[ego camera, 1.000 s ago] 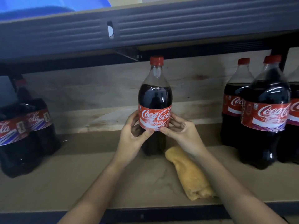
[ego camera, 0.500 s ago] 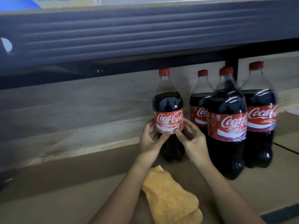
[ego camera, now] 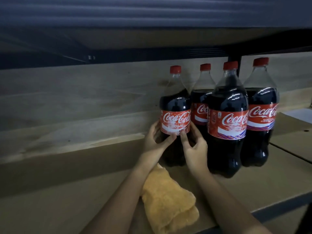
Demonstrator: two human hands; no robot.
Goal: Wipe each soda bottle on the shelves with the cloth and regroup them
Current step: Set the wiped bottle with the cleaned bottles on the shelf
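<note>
The left hand (ego camera: pixel 156 141) is curled around the lower left flank of the leftmost bottle (ego camera: pixel 174 115), thumb pressing just under the red label. That bottle stands upright on the shelf (ego camera: pixel 67 191), toward the back wall and nearer the right end than the left. The right hand (ego camera: pixel 192 146) grips the same bottle from the other side, its thumb on the label's bottom edge and its fingers wrapping into the narrow gap beside the neighbouring bottles.

The cloth (ego camera: pixel 167 200) lies folded near the front edge of the shelf, partly under the left forearm and held by neither hand. A forearm dragging back could sweep it over the front edge (it already lies close to the lip).

To the right stands a cluster of three bottles: a rear one (ego camera: pixel 201 105), a front one (ego camera: pixel 228 122) and a far-right one (ego camera: pixel 261 115). The held bottle sits just beside the rear one, seemingly touching it.

The main risk looks like a knock-on: if the held bottle is pushed further right or tilted on release, it could shove the rear bottle into the others, and tall, full bottles on small bases would likely rock or topple. The right fingers could also get pinched between bottles. The smooth plastic may slip if the grip loosens early.
</note>
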